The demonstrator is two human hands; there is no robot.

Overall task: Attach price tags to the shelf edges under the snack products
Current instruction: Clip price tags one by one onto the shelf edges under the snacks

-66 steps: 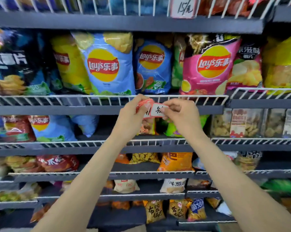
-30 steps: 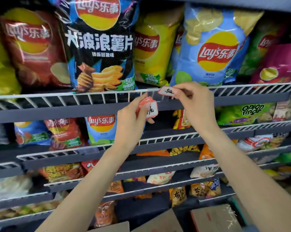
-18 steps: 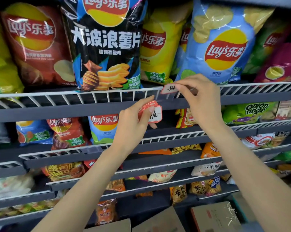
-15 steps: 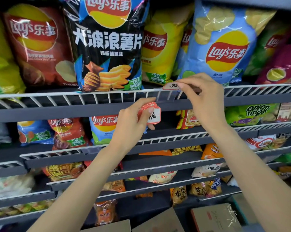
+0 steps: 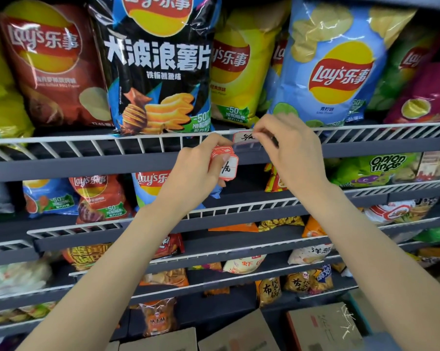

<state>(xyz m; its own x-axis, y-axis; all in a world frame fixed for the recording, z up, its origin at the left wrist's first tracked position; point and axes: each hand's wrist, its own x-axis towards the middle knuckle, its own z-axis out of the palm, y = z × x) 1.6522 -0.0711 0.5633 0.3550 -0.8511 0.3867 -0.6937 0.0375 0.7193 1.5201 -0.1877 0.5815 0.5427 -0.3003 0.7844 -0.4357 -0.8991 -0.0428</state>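
Item: price tag, white with red border, pinched by the right hand against the wire rail of the chip shelf, beside a clear holder; seating judged unfinished. Left hand gripped a stack of spare tags just below, so more remained to place. Tag's writing half covered by fingertips; clip engagement not discernible; no other fitted tags visible

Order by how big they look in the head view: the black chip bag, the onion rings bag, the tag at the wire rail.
1. Black chip bag, much the largest.
2. Onion rings bag, partly hidden and farther back, so its true size is unsure.
3. Tag that the right hand pinches.
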